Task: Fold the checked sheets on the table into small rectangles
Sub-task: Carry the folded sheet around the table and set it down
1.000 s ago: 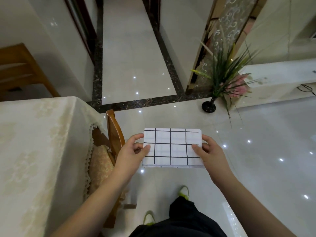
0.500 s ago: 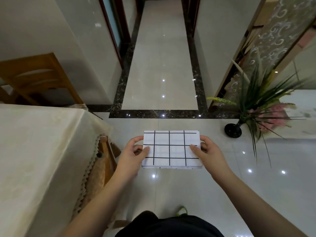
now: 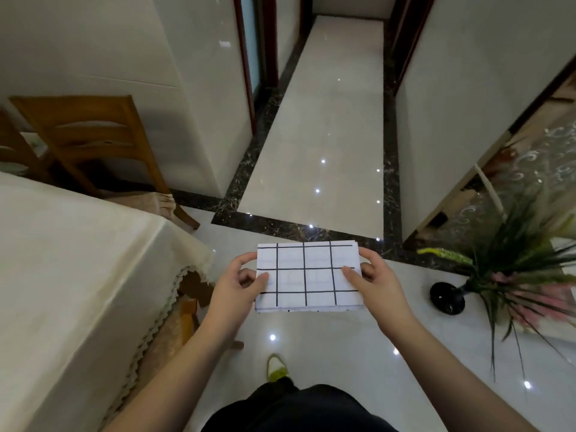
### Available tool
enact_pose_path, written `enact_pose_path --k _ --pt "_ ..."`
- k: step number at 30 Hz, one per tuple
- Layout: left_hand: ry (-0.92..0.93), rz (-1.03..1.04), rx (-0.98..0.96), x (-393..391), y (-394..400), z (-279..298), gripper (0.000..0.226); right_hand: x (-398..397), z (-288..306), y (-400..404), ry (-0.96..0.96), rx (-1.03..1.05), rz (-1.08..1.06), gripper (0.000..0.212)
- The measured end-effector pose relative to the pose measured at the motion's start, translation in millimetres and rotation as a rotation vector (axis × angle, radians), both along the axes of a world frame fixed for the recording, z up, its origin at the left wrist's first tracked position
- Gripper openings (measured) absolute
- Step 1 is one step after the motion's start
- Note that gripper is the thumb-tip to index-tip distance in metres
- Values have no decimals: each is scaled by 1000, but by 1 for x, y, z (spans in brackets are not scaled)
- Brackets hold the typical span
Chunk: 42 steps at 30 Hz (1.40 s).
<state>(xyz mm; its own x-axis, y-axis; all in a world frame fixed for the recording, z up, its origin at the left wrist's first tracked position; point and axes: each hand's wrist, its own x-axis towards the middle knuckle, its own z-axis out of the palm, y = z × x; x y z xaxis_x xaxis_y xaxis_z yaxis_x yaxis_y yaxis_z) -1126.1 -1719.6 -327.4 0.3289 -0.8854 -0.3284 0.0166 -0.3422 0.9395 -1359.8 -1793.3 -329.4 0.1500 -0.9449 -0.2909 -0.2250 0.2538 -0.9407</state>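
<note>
A white sheet with a black check pattern (image 3: 307, 277), folded into a small thick rectangle, is held flat in the air in front of me, above the floor. My left hand (image 3: 235, 291) grips its left edge, thumb on top and fingers underneath. On the opposite edge my right hand (image 3: 375, 286) holds it the same way. The table (image 3: 71, 275), covered in a cream cloth with a lace hem, stands to the left of the sheet, apart from it.
A wooden chair (image 3: 90, 141) stands behind the table, and another chair (image 3: 187, 310) is tucked under its near corner. A potted plant in a black vase (image 3: 447, 296) sits on the glossy floor to the right. A hallway opens straight ahead.
The view has swung to the left, bringing more of the table and the far chair into sight and pushing the plant to the right. Both hands keep the same hold on the folded sheet.
</note>
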Motion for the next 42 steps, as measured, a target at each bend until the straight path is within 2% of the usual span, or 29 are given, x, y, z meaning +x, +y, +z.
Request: enact_pose_path --k 13,20,27,32,42 --pt "65 134 -56 70 -89 0 41 78 13 -124 -24 2 147 37" --pt "93 297 -15 89 -151 -10 34 118 0 -217 -40 38 281 37" --pt "45 491 7 111 -215 -6 31 166 -6 -316 -32 73 485 36" --pt "35 644 40 130 -228 -5 32 211 -6 -357 -6 45 652 34" --pt "-2 880 55 204 -216 -25 31 339 -14 -381 34 78 929 33"
